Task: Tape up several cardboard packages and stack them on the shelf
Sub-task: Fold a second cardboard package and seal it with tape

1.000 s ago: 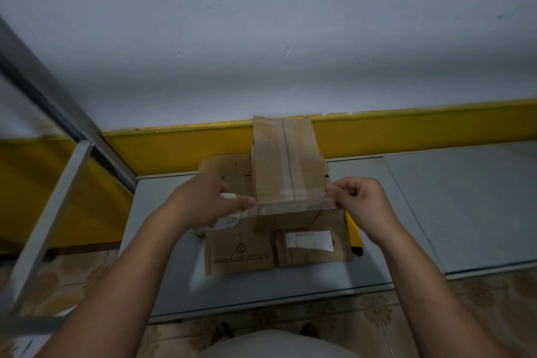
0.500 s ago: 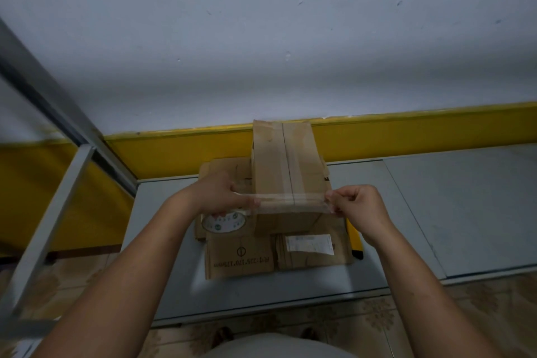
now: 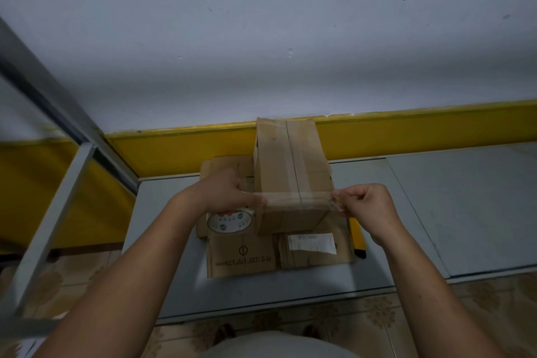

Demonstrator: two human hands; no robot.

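A tall cardboard box (image 3: 290, 166), taped along its top seam, stands on flattened cardboard boxes (image 3: 241, 259) on the grey shelf (image 3: 465, 212). A strip of clear tape (image 3: 296, 199) stretches across the box's near top edge. My left hand (image 3: 223, 195) holds the tape roll (image 3: 229, 221) at the box's left side, thumb on the strip. My right hand (image 3: 366, 206) pinches the strip's free end just past the box's right edge.
A yellow and black tool (image 3: 356, 238) lies under the flat cardboard at the right. A grey metal shelf post (image 3: 49, 227) rises at the left. The white wall with a yellow band (image 3: 406, 131) stands right behind the box. Patterned floor tiles show below.
The tape strip has been pulled out across the box's near top edge. My left hand rose slightly, uncovering the tape roll. My right hand shifted a little right.
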